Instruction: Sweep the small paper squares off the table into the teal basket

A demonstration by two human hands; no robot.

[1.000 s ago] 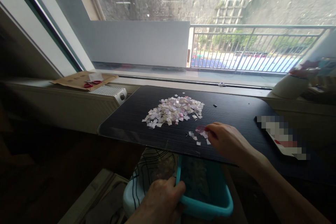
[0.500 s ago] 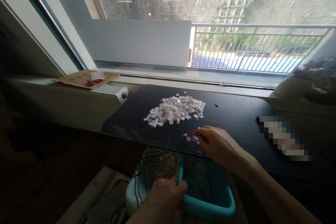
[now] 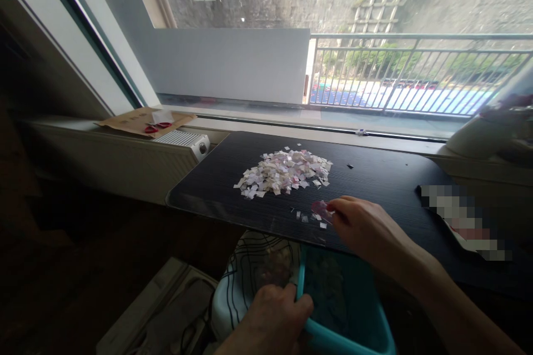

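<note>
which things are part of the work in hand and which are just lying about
Seemingly in use:
pink translucent piece, in the right hand
teal bin, rim in the left hand
pale squares on the black table

Apparently lying about:
red-handled scissors on brown paper
pixelated item, table's right

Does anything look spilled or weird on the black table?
A few bits lie apart from the big pile, by the right hand near the front edge of the table, so they look strayed. One dark scrap sits alone right of the pile.
</note>
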